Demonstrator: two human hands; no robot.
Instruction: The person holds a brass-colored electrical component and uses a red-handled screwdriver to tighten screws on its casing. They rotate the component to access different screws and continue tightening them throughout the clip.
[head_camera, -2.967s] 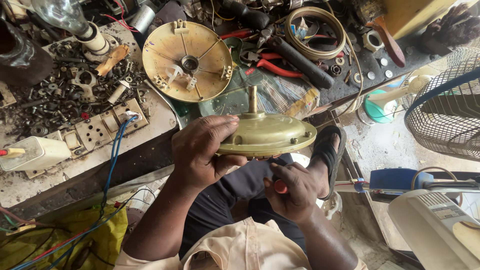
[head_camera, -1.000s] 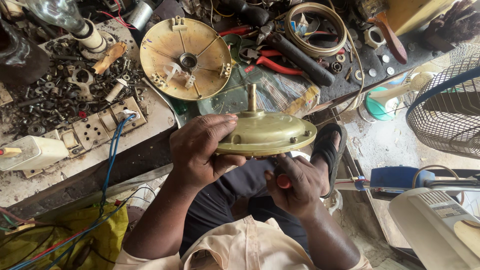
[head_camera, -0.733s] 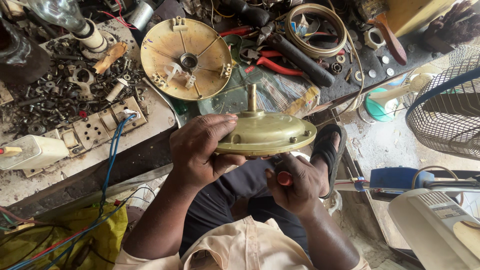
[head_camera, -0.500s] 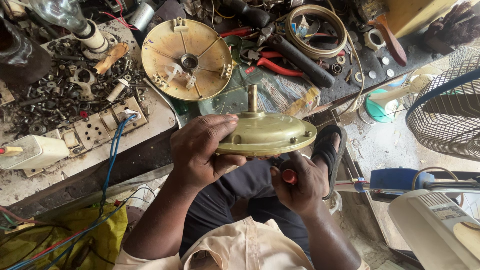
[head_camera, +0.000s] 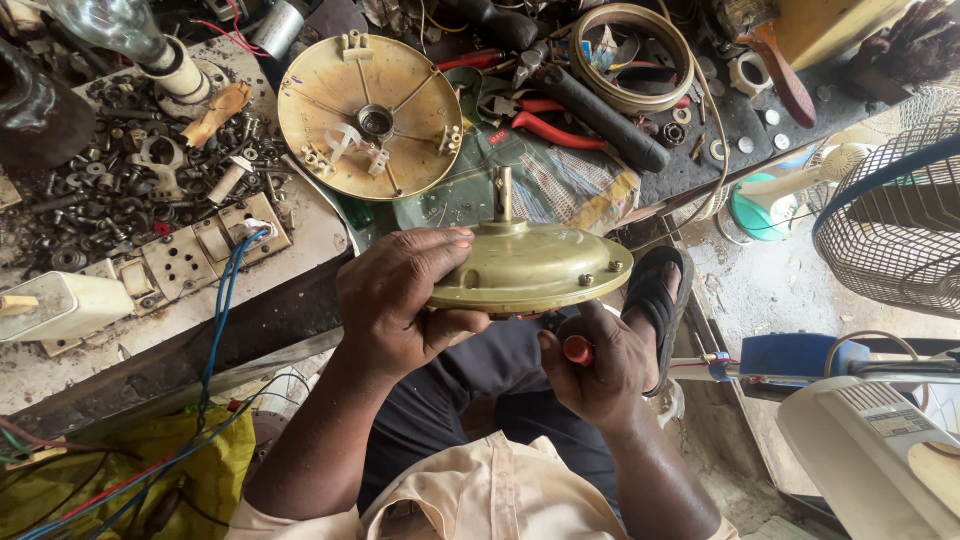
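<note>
Motor cover (head_camera: 530, 268) is lying flat, shaft pointing up; left hand (head_camera: 400, 300) is gripping its rim, right hand (head_camera: 597, 365) is clutching a red-handled screwdriver (head_camera: 577, 349) just beneath.

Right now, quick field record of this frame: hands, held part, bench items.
left hand: grips rim of gold domed motor housing, shaft up
right hand: under housing, holds red-handled tool, tip hidden
bench: open gold cover plate, red pliers, loose nuts and bolts
right side: wire fan guard
</note>
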